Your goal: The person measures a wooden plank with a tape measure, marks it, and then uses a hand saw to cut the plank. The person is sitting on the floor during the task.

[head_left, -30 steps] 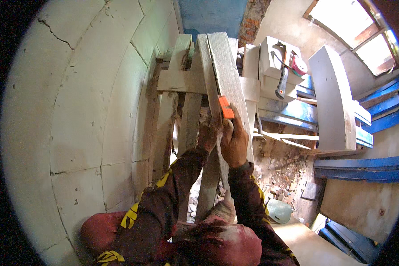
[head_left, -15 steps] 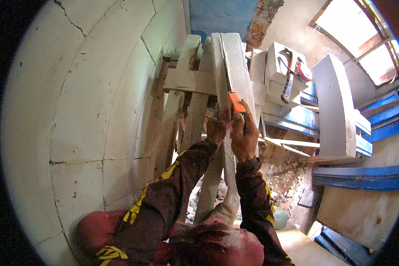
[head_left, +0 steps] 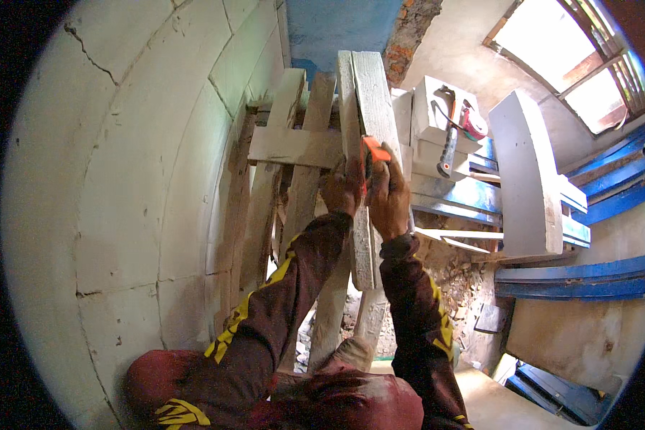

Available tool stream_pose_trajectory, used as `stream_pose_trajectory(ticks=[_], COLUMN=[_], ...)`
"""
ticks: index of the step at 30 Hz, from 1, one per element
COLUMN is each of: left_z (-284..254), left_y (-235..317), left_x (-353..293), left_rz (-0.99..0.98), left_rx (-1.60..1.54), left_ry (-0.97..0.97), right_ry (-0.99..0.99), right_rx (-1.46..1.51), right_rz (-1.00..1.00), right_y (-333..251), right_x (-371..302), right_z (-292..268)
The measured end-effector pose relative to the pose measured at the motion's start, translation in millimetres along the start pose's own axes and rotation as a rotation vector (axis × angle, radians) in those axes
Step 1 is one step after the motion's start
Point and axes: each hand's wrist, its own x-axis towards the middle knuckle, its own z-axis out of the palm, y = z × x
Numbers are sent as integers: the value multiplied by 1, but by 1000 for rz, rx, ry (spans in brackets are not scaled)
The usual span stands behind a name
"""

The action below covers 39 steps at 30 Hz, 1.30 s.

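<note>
A long off-white block (head_left: pixel 378 89) stands lengthwise in front of me over pale wooden planks (head_left: pixel 314 115). My right hand (head_left: pixel 389 197) is closed on a small orange-and-black hand tool (head_left: pixel 375 149) at the block's upper face; its exact kind is not clear. Close beside it, my left hand (head_left: pixel 342 188) presses at the block's left edge with its fingers curled. A strip of red shows between the two hands. What the left fingers grip is mostly hidden.
Pale block wall (head_left: pixel 143 215) rises close on the left. To the right, a hammer (head_left: pixel 448 136) and a red-and-white round item (head_left: pixel 474 123) lie on stacked white blocks (head_left: pixel 426 107). Another long white block (head_left: pixel 527 172) stands beyond, near blue boards (head_left: pixel 573 279). Rubble (head_left: pixel 444 279) lies below.
Both hands and the orange tool have moved slightly farther away, and the tool is tilted differently. The block sits a little farther off relative to the planks. My view has shifted slightly.
</note>
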Motion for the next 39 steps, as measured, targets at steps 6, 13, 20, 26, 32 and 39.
stream_pose_trajectory(ticks=[6, 13, 20, 26, 32, 39], left_z=[-30, -42, -41, -40, -42, -40], left_y=[37, 36, 31, 53, 52, 71], left_x=[-85, -110, -120, -112, -114, -101], left_rz=[128, -43, -89, -106, -209, -185], left_rx=[446, 489, 500, 516, 570, 475], left_ry=[-22, -170, -104, -30, -162, -100], right_ry=[45, -25, 32, -52, 22, 9], right_rx=[104, 37, -19, -19, 108, -48], right_rz=[-92, 80, -60, -211, 30, -410], right_y=[9, -10, -21, 10, -31, -4], right_x=[3, -99, -97, 31, -142, 51], right_z=[8, -33, -31, -3, -46, -7])
